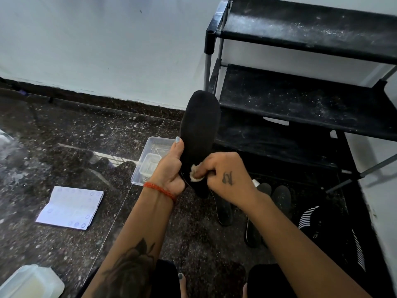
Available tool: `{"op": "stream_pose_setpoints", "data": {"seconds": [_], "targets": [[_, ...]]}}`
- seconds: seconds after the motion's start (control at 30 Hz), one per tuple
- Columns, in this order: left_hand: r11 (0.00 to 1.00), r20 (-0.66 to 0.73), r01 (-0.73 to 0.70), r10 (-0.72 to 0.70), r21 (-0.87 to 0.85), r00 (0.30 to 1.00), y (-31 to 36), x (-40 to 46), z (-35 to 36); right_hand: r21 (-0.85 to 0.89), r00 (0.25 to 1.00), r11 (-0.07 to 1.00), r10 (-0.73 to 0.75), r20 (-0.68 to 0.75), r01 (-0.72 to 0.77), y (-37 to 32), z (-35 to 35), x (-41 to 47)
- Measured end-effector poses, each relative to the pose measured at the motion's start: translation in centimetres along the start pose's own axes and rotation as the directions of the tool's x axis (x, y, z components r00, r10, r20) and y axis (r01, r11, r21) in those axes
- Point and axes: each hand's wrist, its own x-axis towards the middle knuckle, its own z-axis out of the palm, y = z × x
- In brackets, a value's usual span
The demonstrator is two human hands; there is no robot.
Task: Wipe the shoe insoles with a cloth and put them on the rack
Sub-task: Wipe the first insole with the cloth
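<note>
A black insole stands nearly upright in front of me, toe end up. My left hand grips its lower left edge, thumb along the side. My right hand pinches a small cream cloth pad and presses it against the insole's lower face. Further black insoles lie on the floor below my right hand, partly hidden by my wrist. The black shoe rack stands to the right with dusty shelves that hold nothing I can see.
A clear plastic box sits on the dark speckled floor just left of the insole. A white folded paper lies further left. A translucent container shows at the bottom left corner. A black item with white stripes lies at right.
</note>
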Motion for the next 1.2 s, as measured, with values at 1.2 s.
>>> {"op": "stream_pose_setpoints", "data": {"seconds": [1.2], "targets": [[0.976, 0.039, -0.193, 0.190, 0.105, 0.981, -0.3, -0.4, 0.5, -0.151, 0.998, 0.988, -0.020, -0.066, 0.010, -1.4, 0.9, -0.5]]}}
